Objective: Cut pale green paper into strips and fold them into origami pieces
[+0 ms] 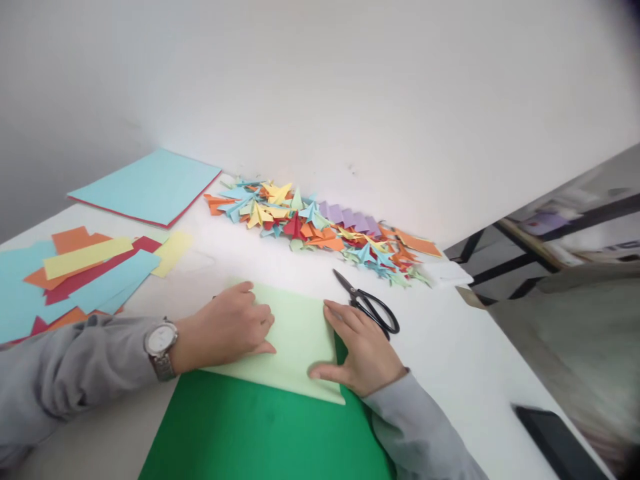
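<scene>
A pale green sheet of paper (300,333) lies over the upper part of a green sheet (270,427) on the white table. My left hand (230,327) rests on the left part of the pale sheet, its fingers curled in and its thumb pointing right. At the sheet's right edge is my right hand (363,347), with thumb and fingers apart and their tips on the paper. Black-handled scissors (373,308) lie just beyond my right hand, blades pointing up and left. The paper under my left hand is hidden.
Many small folded paper shapes (320,230) lie in a row along the wall. Coloured paper strips (90,263) are scattered at the left, below a light blue sheet (155,187) on red. A black phone-like object (555,440) is near the right table edge.
</scene>
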### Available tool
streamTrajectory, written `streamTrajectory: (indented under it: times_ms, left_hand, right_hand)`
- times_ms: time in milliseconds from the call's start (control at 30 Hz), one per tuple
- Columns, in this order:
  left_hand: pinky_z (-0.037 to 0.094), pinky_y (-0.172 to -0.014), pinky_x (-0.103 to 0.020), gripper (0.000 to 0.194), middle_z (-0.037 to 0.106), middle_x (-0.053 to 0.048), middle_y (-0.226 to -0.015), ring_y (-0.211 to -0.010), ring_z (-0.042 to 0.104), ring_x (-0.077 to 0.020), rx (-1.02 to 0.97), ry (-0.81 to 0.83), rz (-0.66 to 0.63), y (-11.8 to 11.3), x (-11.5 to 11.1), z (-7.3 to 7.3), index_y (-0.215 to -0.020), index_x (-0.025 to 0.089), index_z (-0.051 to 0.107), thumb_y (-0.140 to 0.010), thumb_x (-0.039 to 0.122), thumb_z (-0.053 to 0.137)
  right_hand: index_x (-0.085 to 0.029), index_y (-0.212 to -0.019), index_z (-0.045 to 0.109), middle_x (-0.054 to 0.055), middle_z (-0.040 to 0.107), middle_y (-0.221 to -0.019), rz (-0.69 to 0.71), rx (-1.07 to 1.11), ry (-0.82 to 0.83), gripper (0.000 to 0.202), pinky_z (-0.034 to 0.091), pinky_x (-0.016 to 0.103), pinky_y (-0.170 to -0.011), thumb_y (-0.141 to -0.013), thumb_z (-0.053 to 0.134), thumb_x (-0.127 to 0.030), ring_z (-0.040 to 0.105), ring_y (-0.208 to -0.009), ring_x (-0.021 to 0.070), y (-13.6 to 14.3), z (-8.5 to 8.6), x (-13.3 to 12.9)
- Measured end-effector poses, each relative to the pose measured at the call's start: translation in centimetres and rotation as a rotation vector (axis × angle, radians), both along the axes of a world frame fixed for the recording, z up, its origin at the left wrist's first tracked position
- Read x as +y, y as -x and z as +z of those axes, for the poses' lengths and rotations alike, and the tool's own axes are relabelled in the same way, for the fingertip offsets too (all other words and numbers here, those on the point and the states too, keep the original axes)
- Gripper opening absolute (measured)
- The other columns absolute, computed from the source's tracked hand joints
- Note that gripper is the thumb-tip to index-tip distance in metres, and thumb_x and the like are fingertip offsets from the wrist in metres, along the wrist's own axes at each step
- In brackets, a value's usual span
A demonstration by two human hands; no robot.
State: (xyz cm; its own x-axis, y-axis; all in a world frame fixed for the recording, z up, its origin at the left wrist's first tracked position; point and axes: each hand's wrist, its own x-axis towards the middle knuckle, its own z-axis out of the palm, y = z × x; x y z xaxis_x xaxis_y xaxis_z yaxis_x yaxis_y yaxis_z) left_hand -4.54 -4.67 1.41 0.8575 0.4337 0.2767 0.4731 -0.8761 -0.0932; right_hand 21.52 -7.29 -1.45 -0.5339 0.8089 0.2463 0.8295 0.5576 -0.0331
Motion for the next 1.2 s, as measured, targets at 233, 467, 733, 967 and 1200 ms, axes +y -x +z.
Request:
streamTrajectory:
  times_ms: [233, 467, 733, 967, 1200]
  left_hand:
    - [0.021, -0.099, -0.046, 0.044, 0.049, -0.008, -0.123, -0.116, 0.039, -0.0267, 0.026, 0.122, -0.187, -0.5, 0.4, -1.0, -0.122, 0.027, 0.047, -0.084, 0.048, 0.037]
    - [0.011, -0.097, -0.062, 0.042, 0.027, -0.003, -0.141, -0.129, 0.016, -0.0365, 0.086, 0.297, -0.311, -0.4, 0.4, -0.4, -0.124, 0.044, 0.04, -0.082, 0.049, 0.04]
    - [0.015, -0.1, -0.056, 0.04, 0.036, -0.007, -0.137, -0.127, 0.026, -0.0284, 0.081, 0.299, -0.416, -0.6, -0.3, 0.1, -0.126, 0.033, 0.041, -0.086, 0.033, 0.037]
    - [0.017, -0.103, -0.051, 0.047, 0.041, -0.004, -0.134, -0.126, 0.03, -0.0262, 0.037, 0.309, -0.479, -0.6, -0.8, -0.1, -0.128, 0.025, 0.039, -0.081, 0.026, 0.042]
    - [0.012, -0.101, -0.056, 0.051, 0.04, -0.003, -0.135, -0.127, 0.026, -0.0312, 0.062, 0.323, -0.512, -0.7, -0.9, 0.1, -0.128, 0.031, 0.038, -0.08, 0.048, 0.042]
  right_hand:
    - [-0.01, -0.114, 0.054, 0.02, 0.052, -0.119, -0.037, 0.03, 0.055, 0.093, 0.04, 0.048, -0.088, -0.05, 0.052, -0.077, 0.048, -0.106, 0.0339, 0.4, 0.2, 0.0]
    - [-0.01, -0.113, 0.054, 0.017, 0.052, -0.12, -0.064, 0.042, 0.072, 0.063, 0.041, 0.046, -0.087, -0.07, 0.053, -0.057, 0.047, -0.107, 0.0297, 0.8, 0.8, -0.1]
    - [-0.016, -0.106, 0.058, 0.01, 0.057, -0.115, -0.138, 0.054, -0.007, 0.031, 0.042, 0.041, -0.085, -0.081, 0.046, -0.03, 0.05, -0.102, 0.0239, 1.3, 0.4, -0.1]
    - [-0.02, -0.1, 0.06, 0.007, 0.059, -0.112, -0.184, 0.007, -0.006, 0.025, 0.043, 0.04, -0.08, -0.084, 0.042, -0.026, 0.052, -0.099, 0.0237, 1.6, 0.7, 0.2]
    - [-0.02, -0.097, 0.061, 0.006, 0.06, -0.111, -0.197, 0.011, -0.019, 0.025, 0.043, 0.039, -0.077, -0.084, 0.04, -0.026, 0.053, -0.098, 0.0236, 1.8, 0.6, 0.2]
